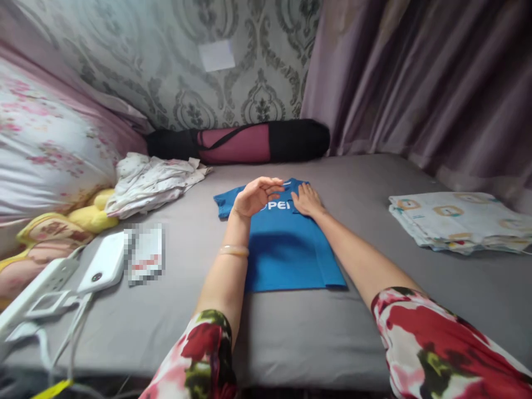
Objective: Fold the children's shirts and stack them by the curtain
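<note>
A small blue T-shirt [286, 249] with white letters lies flat on the grey bed sheet [366, 183], its right side folded in. My left hand [255, 197] hovers over the shirt's upper part, fingers curled loosely with nothing visible in them. My right hand [306, 199] rests flat on the shirt near the collar, fingers stretched out. A bracelet circles my left wrist.
A pile of white patterned clothes [152, 180] lies at the left, a folded patterned cloth stack [461, 221] at the right. A black and pink roll bag [241, 141] lies against the wall. A white device [106, 263], cables and pillows crowd the near left.
</note>
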Motion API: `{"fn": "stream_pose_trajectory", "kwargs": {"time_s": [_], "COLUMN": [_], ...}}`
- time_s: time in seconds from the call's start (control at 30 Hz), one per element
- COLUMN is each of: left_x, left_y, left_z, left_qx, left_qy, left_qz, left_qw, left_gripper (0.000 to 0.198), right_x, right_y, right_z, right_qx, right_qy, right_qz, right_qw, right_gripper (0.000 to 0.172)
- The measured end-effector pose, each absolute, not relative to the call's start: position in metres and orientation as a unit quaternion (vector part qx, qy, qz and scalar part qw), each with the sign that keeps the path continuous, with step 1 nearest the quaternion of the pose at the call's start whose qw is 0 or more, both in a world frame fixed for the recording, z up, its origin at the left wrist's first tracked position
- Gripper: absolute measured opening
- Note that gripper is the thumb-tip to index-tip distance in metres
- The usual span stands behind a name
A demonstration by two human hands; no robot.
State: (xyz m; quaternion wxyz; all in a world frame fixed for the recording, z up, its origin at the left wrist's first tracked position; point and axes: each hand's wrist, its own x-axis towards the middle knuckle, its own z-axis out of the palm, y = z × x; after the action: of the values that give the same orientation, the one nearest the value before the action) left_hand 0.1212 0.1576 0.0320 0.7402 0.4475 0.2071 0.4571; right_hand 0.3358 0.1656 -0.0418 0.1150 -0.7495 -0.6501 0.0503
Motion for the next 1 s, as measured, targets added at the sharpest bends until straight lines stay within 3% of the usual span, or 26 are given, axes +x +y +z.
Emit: {"fn": "stream_pose_trajectory", "kwargs": {"time_s": [0.23, 0.47, 0.67, 0.9, 1.0], "left_x": [0.062, 0.002, 0.0, 0.009, 0.007], "left_y": [0.14, 0.1, 0.068, 0.054, 0.054], "left_z": [0.046, 0.028, 0.002, -0.002, -0.001], "left_qx": [0.564, 0.651, 0.663, 0.67, 0.672], "left_qy": [0.283, 0.539, 0.638, 0.675, 0.67], "left_qz": [0.342, 0.265, 0.26, 0.194, 0.186], "left_qw": [0.696, 0.464, 0.292, 0.242, 0.255], "left_gripper": [0.02, 0.018, 0.016, 0.021, 0.025], "right_x": [0.335, 0.336, 0.29, 0.246, 0.23], "right_y": [0.172, 0.167, 0.151, 0.146, 0.152], "right_z": [-0.05, -0.034, -0.016, -0.012, -0.002], "right_qx": [-0.735, -0.74, -0.675, -0.629, -0.622], "right_qy": [-0.647, -0.64, -0.728, -0.772, -0.777], "right_qz": [0.082, 0.073, 0.058, 0.089, 0.056], "right_qw": [0.189, 0.197, 0.107, 0.036, 0.077], "right_gripper": [0.058, 0.059, 0.062, 0.059, 0.047]}}
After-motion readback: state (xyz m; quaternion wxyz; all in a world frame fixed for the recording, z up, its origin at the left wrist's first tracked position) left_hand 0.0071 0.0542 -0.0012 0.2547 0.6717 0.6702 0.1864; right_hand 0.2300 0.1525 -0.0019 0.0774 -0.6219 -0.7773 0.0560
